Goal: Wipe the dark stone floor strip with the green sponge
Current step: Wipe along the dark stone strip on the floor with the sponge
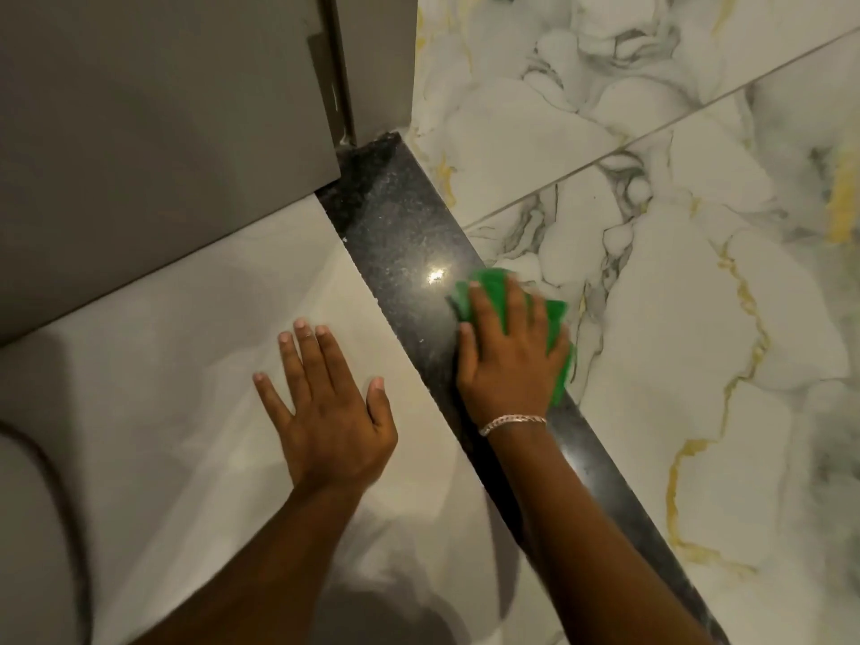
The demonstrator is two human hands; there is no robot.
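A dark speckled stone strip [395, 235] runs diagonally from the door frame at the top centre down to the lower right. My right hand [507, 360], with a bracelet at the wrist, lies flat on the green sponge [493, 290] and presses it onto the strip's right edge, partly over the marble tile. The sponge shows beyond my fingertips and to the right of my palm. My left hand [325, 412] rests flat with fingers spread on the pale beige floor tile to the left of the strip, holding nothing.
A grey door [153, 146] and its frame [377, 62] stand at the upper left, above the strip's far end. White marble tiles with gold and grey veins [675, 295] cover the right side. A rounded pale object [32, 542] sits at the lower left.
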